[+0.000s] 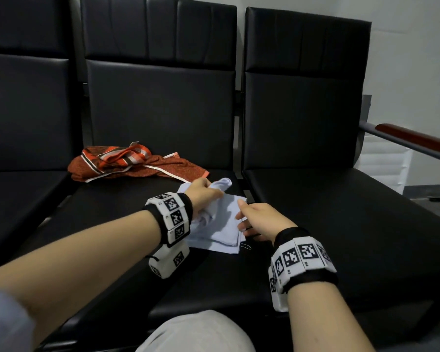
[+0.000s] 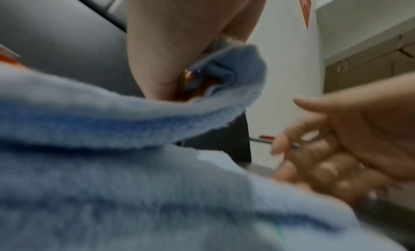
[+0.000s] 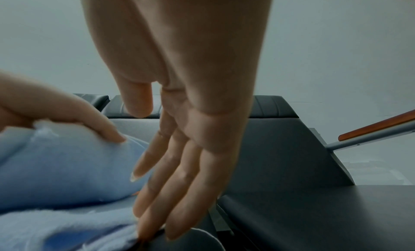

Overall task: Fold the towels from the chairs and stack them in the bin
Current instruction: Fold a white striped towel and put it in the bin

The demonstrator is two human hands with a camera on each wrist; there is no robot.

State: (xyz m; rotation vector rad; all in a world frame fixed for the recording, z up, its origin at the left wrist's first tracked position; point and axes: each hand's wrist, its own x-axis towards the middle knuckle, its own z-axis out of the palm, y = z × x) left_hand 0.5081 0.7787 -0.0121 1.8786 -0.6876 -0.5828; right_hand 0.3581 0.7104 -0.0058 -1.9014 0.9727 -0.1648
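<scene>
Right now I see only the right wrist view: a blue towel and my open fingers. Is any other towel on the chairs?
Observer: Yes, an orange towel lies crumpled on the middle seat, behind the blue towel.
Operator: Is the bin near?
Observer: No view shows a bin.
Operator: How does the left hand hold the blue towel?
Observer: The left hand grips a raised fold; the rest lies flat in layers.
</scene>
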